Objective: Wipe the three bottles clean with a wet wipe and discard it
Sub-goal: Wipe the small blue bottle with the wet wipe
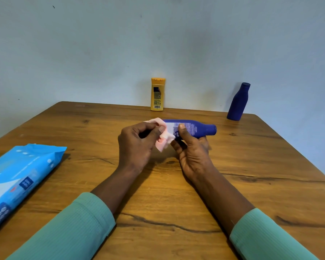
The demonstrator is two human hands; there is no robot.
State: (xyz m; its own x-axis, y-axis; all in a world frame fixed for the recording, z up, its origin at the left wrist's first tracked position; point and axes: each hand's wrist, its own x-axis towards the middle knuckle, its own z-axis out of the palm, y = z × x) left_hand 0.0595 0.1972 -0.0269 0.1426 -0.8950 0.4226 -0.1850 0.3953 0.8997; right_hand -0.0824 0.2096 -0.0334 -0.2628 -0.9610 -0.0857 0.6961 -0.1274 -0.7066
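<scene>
Grip: the left hand [137,145] was curled round a bunched wet wipe [164,140], pinching it against the base end of the blue bottle [195,128].
Support: the right hand [192,154] was clamped on that same bottle, with the thumb across the printed label and the fingers wrapped beneath. The bottle lay on its side, cap pointing right, and seemed to be held just off the desk [158,203].
Step in hand: by the look of it, the lower end of this bottle was being wiped.
Yellow bottle [157,94]: stood upright at the far edge of the desk by the wall, behind the hands and well apart from them.
Navy bottle [238,102]: stood upright near the far right corner, well apart from both hands.
Wipes pack [21,177]: lay flat at the left edge of the desk. Whether its flap was open could not be told.
Progress: one bottle was under the wipe. Nothing showed whether the two standing bottles were already clean, so one or both may have been left to do.
Left to do: the wipe was not yet discarded, and no bin was in view.
</scene>
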